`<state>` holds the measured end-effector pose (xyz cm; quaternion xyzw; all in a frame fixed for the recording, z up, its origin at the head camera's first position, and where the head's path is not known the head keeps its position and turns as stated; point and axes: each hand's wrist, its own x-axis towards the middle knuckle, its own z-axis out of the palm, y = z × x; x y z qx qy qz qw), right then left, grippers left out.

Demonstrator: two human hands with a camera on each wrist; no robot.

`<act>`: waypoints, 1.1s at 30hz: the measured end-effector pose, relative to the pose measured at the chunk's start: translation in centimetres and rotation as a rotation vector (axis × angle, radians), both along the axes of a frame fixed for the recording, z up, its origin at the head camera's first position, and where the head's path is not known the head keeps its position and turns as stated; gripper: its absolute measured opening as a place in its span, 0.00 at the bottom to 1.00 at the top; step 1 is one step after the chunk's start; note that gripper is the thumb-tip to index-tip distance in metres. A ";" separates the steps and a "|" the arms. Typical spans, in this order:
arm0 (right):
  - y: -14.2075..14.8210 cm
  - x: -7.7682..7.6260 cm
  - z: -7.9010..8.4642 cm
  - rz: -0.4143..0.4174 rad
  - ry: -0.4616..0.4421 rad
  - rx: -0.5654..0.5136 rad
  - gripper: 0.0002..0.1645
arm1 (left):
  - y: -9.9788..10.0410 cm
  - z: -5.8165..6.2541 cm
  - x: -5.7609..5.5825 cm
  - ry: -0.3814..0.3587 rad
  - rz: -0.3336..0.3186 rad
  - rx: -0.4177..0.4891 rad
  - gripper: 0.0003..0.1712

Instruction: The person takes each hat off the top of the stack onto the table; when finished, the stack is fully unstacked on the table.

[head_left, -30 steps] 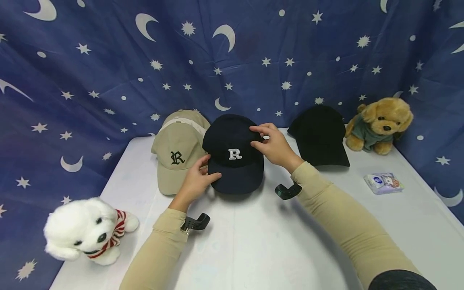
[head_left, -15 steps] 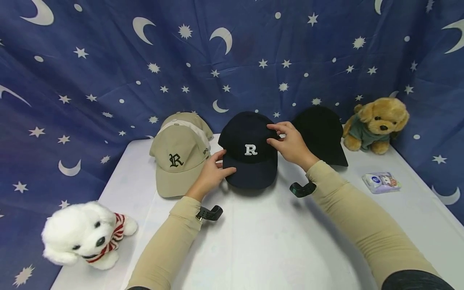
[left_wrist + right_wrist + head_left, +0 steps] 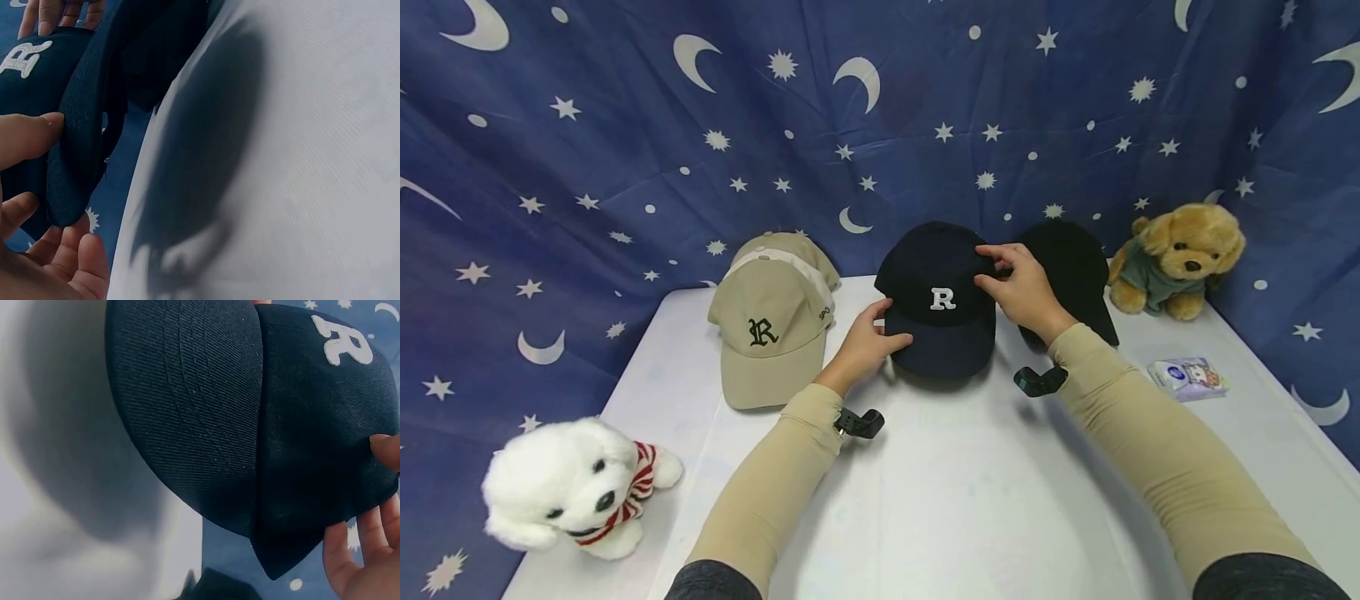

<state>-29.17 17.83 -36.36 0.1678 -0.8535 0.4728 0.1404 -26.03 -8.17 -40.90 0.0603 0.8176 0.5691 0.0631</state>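
A navy baseball cap (image 3: 942,350) with a white letter R faces me between my two hands. My left hand (image 3: 863,348) pinches its left side by the brim, thumb on top and fingers below, as the left wrist view shows. On the other side, my right hand (image 3: 1028,292) grips the crown, with the thumb (image 3: 386,449) on the front panel and the fingers under the edge. The cap's shadow falls on the white tablecloth beneath it in both wrist views. Behind my right hand, a black cap (image 3: 1071,275) is partly covered.
Beige caps (image 3: 775,358) are stacked at the back left. A white plush dog (image 3: 550,479) sits front left, a brown plush dog (image 3: 1187,250) back right. A small lilac packet (image 3: 1189,379) lies before it. A starry blue curtain (image 3: 925,100) hangs behind the white table (image 3: 955,500).
Both hands have carried the navy cap to the right, away from the beige caps and towards the black cap, which it now partly overlaps. The grip looks the same.
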 end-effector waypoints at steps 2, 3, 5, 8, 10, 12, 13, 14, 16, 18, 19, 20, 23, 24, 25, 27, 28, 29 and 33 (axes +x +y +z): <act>0.3 -0.2 -0.1 -0.003 -0.001 -0.005 0.30 | 0.4 -0.1 -0.3 0.000 0.001 -0.004 0.45; 0.4 -0.3 -0.2 -0.007 -0.002 -0.006 0.31 | 0.6 -0.1 -0.4 -0.001 0.000 -0.008 0.45; 0.7 -0.6 -0.3 -0.016 -0.004 -0.006 0.32 | 1.0 -0.1 -0.7 -0.001 -0.001 -0.014 0.45; 1.0 -0.9 -0.4 -0.033 -0.008 -0.005 0.32 | 1.5 -0.2 -1.2 0.002 -0.001 -0.032 0.45; 1.1 -1.1 -0.4 -0.043 -0.011 -0.007 0.32 | 1.8 -0.3 -1.5 0.003 0.000 -0.043 0.45; 1.2 -1.3 -0.5 -0.049 -0.018 -0.009 0.32 | 2.0 -0.4 -1.8 0.004 -0.001 -0.052 0.45; 1.3 -1.4 -0.5 -0.053 -0.023 -0.010 0.32 | 2.1 -0.5 -1.9 0.004 -0.001 -0.056 0.45; 1.3 -1.5 -0.6 -0.056 -0.026 -0.011 0.33 | 2.2 -0.5 -2.0 0.003 0.001 -0.060 0.45; 1.3 -1.7 -0.8 -0.063 -0.034 -0.011 0.33 | 2.4 -0.5 -2.1 0.002 0.006 -0.068 0.44; 1.3 -2.0 -1.0 -0.072 -0.033 -0.015 0.33 | 2.6 -0.6 -2.3 -0.003 0.013 -0.069 0.45; 1.3 -2.1 -1.0 -0.078 -0.031 -0.014 0.33 | 2.7 -0.6 -2.4 -0.007 0.016 -0.069 0.45; 1.4 -2.2 -1.1 -0.082 -0.029 -0.016 0.33 | 2.8 -0.6 -2.4 -0.011 0.017 -0.068 0.45; 1.4 -2.5 -1.3 -0.096 -0.025 -0.017 0.33 | 3.2 -0.8 -2.7 -0.018 0.024 -0.063 0.45; 1.4 -2.6 -1.4 -0.100 -0.027 -0.015 0.33 | 3.3 -0.9 -2.8 -0.020 0.028 -0.062 0.45; 1.4 -2.7 -1.4 -0.103 -0.032 -0.011 0.33 | 3.4 -1.0 -2.9 -0.021 0.033 -0.063 0.45; 1.4 -3.0 -1.5 -0.111 -0.043 -0.004 0.33 | 3.6 -1.3 -3.1 -0.023 0.048 -0.050 0.45; 1.4 -3.2 -1.6 -0.116 -0.050 0.002 0.33 | 3.7 -1.5 -3.2 -0.026 0.057 -0.043 0.44; 1.4 -3.4 -1.6 -0.122 -0.056 0.008 0.33 | 3.8 -1.7 -3.3 -0.030 0.068 -0.039 0.44; 1.4 -4.1 -1.8 -0.136 -0.084 0.026 0.33 | 4.2 -2.3 -3.7 -0.034 0.110 -0.015 0.42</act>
